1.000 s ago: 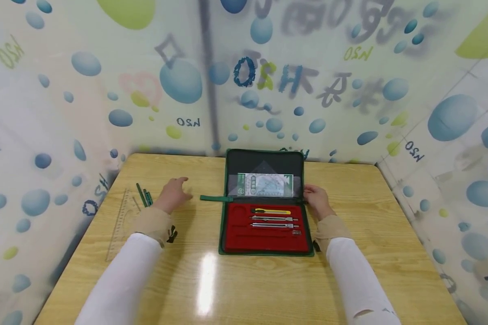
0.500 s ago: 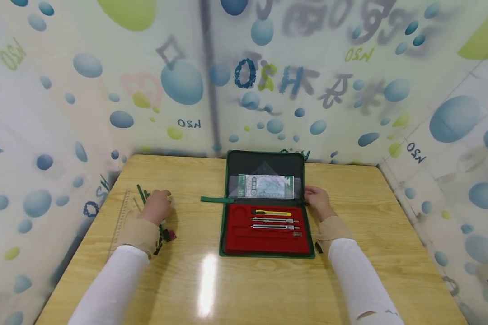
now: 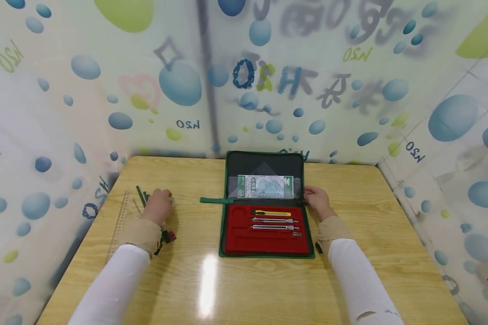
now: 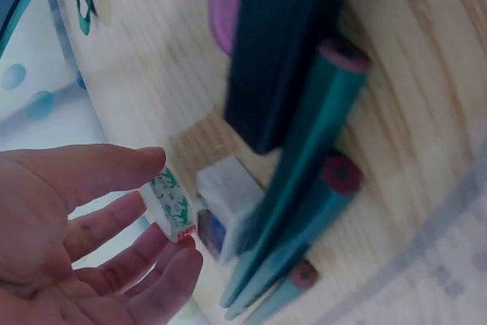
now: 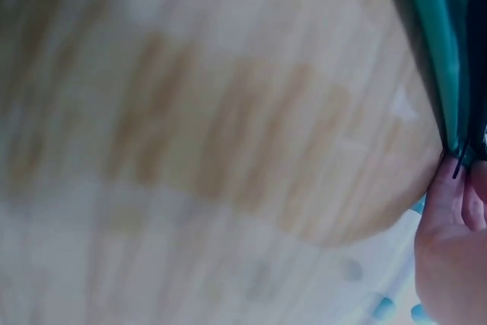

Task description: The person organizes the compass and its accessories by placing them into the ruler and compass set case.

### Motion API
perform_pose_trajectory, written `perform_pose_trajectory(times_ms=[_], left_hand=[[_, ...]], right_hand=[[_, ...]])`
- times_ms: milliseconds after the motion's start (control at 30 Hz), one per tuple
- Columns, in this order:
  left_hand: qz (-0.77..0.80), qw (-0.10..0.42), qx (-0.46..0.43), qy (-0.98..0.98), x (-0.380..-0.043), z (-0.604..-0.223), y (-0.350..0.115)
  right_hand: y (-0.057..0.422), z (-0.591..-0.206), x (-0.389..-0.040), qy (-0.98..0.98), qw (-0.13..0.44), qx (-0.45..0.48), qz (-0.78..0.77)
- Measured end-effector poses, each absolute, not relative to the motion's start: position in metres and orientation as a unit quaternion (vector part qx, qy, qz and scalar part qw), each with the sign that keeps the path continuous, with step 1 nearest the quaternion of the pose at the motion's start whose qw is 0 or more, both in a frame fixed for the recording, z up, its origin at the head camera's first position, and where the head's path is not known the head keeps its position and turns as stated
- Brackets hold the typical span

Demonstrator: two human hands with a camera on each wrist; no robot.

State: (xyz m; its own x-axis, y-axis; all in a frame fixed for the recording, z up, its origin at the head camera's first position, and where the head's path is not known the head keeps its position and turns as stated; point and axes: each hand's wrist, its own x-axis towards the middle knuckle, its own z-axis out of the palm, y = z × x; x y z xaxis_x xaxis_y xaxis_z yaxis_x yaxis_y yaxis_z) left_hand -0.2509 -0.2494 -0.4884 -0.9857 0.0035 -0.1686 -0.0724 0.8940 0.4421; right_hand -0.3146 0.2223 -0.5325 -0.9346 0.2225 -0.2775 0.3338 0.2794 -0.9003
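At the left of the table my left hand pinches a small round white piece with green print between thumb and fingertips. Beside it in the left wrist view lie a white block eraser, several green pencils and a long dark green box-like piece. My right hand grips the right edge of an open green zip case, near its hinge. In the right wrist view the fingertips meet the green edge by a zip pull. A utility knife and two metal compasses lie in the red tray.
A clear plastic ruler or set square lies left of my left hand. A pink plastic piece lies by the dark piece. The green strap sticks out left from the case. A patterned wall stands behind the table.
My left hand has moved down and left from above the table, and its spread fingers now pinch the round white piece. The right hand stays at the case edge.
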Motion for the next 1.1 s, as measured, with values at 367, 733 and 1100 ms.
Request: perform_pose_trajectory(times_ms=[367, 733, 1100], left_hand=[[0.238, 0.038, 0.007, 0.97, -0.256, -0.487, -0.229], [0.242, 0.046, 0.029, 0.969, -0.258, -0.485, -0.205], [0.245, 0.049, 0.063, 0.966, -0.257, -0.483, -0.177]], right_hand=[[0.222, -0.532, -0.314, 0.799, 0.053, 0.186, -0.569], [0.225, -0.545, -0.322, 0.796, 0.028, 0.171, -0.58], [0.221, -0.532, -0.315, 0.79, 0.051, 0.194, -0.58]])
